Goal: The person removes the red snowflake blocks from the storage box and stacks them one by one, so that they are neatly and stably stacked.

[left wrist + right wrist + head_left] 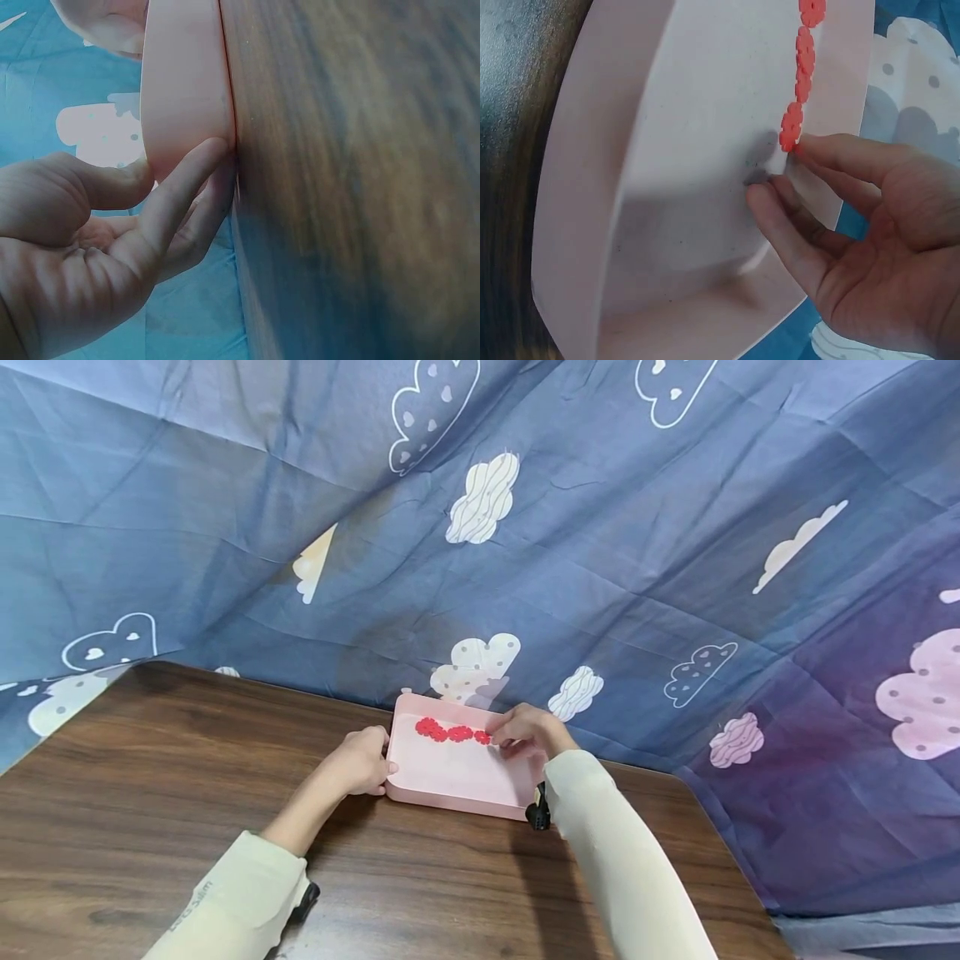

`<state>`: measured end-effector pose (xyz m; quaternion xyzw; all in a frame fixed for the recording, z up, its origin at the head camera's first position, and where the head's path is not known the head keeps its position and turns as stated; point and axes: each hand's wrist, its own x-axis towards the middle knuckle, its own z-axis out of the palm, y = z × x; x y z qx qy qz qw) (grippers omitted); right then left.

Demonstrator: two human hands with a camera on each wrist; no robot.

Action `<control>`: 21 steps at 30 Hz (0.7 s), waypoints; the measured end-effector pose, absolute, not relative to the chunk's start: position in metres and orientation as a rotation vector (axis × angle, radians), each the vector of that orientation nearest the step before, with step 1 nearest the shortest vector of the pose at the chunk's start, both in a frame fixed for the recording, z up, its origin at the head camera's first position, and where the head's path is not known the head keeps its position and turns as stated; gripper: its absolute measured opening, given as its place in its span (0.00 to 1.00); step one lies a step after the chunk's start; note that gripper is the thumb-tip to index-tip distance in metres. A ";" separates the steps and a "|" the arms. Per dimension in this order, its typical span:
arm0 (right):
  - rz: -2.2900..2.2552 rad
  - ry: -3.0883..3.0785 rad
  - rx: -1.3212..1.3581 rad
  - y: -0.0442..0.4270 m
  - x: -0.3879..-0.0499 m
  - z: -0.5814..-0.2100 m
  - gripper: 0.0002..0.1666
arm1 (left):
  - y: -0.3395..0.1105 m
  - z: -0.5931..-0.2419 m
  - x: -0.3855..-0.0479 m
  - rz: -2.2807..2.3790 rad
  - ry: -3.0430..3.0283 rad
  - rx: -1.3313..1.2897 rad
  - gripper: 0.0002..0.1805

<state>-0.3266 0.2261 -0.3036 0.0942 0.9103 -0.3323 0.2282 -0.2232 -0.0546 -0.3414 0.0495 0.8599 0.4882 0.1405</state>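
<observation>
A shallow pink tray [457, 797] lies on the wooden table. Along its far inner side runs a row of several red flower-shaped pieces [460, 734], also visible in the right wrist view as red pieces [805, 64]. My left hand [362, 763] grips the tray's left end, thumb at the rim and fingers against the outer wall, as the left hand [112, 217] shows in its wrist view. My right hand [525, 731] reaches inside at the row's right end. In the right wrist view the right hand [870, 225] has its thumb touching the last red piece, fingers bent near the tray floor.
The brown wooden table [187, 777] extends on both sides of the tray and in front of it. A blue curtain [600, 568] with cloud patterns hangs right behind the table's far edge and along the right side.
</observation>
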 end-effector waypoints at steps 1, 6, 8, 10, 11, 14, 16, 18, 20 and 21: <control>-0.895 2.513 0.238 0.225 -0.327 -0.304 0.12 | -0.054 -0.342 -0.223 1.407 2.486 0.140 0.19; -0.853 2.521 0.187 0.220 -0.328 -0.305 0.05 | -0.055 -0.341 -0.222 1.407 2.496 0.147 0.19; -0.839 2.516 0.175 0.215 -0.328 -0.305 0.07 | -0.055 -0.340 -0.221 1.407 2.497 0.147 0.19; -0.809 2.514 0.146 0.211 -0.329 -0.307 0.09 | -0.056 -0.339 -0.221 1.404 2.496 0.143 0.19; -0.789 2.517 0.129 0.209 -0.329 -0.307 0.10 | -0.056 -0.339 -0.221 1.402 2.496 0.141 0.19; -0.757 2.527 0.099 0.204 -0.328 -0.308 0.10 | -0.056 -0.338 -0.221 1.404 2.497 0.137 0.19; -0.752 2.524 0.102 0.203 -0.328 -0.308 0.09 | -0.057 -0.338 -0.221 1.401 2.499 0.141 0.18; -0.755 2.514 0.117 0.203 -0.328 -0.308 0.09 | -0.056 -0.338 -0.221 1.401 2.499 0.147 0.18; -0.770 2.497 0.122 0.204 -0.328 -0.309 0.08 | -0.056 -0.338 -0.221 1.399 2.500 0.151 0.18; -0.782 2.489 0.129 0.204 -0.328 -0.309 0.08 | -0.056 -0.338 -0.221 1.399 2.499 0.152 0.18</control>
